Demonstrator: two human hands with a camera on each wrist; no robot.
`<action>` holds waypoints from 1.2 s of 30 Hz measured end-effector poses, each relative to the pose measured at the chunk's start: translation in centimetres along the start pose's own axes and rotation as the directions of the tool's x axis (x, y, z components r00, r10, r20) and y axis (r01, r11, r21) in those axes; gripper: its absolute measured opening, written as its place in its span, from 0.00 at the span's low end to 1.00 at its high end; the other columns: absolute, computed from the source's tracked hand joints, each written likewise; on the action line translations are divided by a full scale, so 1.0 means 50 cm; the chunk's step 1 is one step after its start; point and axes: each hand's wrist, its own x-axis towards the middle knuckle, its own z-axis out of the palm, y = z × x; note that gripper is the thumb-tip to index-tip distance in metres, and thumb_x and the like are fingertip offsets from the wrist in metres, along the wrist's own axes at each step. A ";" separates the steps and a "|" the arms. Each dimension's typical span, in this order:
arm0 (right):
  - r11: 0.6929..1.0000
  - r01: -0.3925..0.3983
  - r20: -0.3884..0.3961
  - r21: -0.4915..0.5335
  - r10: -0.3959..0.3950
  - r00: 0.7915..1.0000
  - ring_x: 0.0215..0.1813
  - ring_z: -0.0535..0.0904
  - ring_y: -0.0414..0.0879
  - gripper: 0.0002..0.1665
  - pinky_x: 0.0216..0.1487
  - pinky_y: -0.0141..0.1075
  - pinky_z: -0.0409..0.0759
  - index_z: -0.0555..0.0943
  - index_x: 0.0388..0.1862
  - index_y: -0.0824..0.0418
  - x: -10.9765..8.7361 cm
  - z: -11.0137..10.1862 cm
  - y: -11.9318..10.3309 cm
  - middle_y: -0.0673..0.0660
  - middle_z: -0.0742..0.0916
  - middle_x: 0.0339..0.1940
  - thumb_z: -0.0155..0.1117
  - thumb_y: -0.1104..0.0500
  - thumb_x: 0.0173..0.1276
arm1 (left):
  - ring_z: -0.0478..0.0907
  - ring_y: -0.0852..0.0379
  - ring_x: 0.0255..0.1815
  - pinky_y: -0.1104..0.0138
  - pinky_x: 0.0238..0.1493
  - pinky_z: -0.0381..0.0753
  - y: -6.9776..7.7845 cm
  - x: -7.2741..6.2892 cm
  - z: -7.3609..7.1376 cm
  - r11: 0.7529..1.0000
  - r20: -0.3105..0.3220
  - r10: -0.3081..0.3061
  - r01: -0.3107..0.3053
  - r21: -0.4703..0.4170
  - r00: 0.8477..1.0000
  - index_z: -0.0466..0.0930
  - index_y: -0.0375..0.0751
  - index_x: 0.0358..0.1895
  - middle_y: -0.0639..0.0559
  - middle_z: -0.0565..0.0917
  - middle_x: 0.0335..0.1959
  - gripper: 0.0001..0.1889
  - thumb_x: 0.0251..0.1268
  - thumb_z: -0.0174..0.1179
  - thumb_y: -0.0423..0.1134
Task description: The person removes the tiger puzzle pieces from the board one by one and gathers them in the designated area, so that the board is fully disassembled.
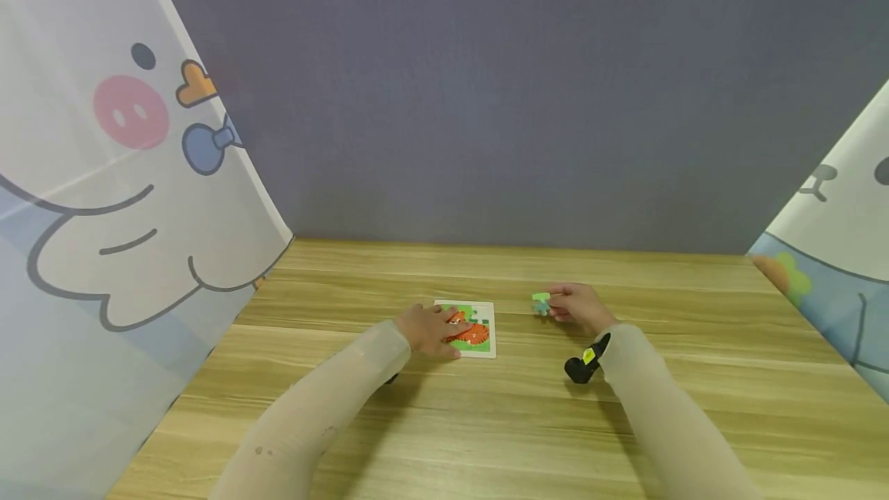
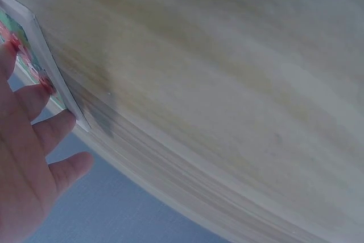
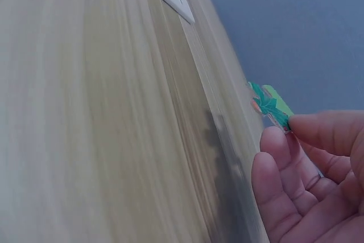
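1. Fingers of the right hand (image 1: 575, 307): thumb and forefinger pinch a puzzle piece (image 1: 541, 304) by one side, the remaining fingers curled in behind. I read light green and darker leaf-green on it. The piece is off the wood; on my right-wrist feed the hand's shadow falls clear of it.

2. Fingers of the left hand (image 1: 429, 332): spread and unclenched, grasping nothing, laid palm-down over the left side of the puzzle board (image 1: 492, 336). In the left-wrist view I get fingertips at the picture and along the white border.

3. Board lies flat on the tabletop (image 1: 444, 430), about midway between the side edges and closer to the far edge than to the near one. Its picture is an orange striped animal on green; I note a pale, unfilled patch toward the board's far right corner. The pinched piece is right of the board, apart from it.

4. Wrists: black device (image 1: 588, 357) with a yellow-green mark at the right cuff; a dark bit shows under the left. Both sleeves (image 1: 333, 400) pale, the left one spotted.

5. Beyond the far edge I have a grey backdrop (image 1: 472, 99); cartoon-printed curtains (image 1: 83, 137) flank the left and right edges.
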 end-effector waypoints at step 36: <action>0.998 -0.061 -0.045 -0.025 0.060 0.997 0.27 0.80 0.33 0.27 0.31 0.27 0.82 0.62 0.65 0.88 -0.048 -0.095 0.037 0.46 0.84 0.27 0.52 0.72 0.73 | 0.54 0.50 0.79 0.52 0.75 0.59 0.002 0.001 0.001 0.999 -0.011 -0.002 0.002 0.044 1.000 0.51 0.71 0.79 0.57 0.52 0.81 0.34 0.72 0.45 0.67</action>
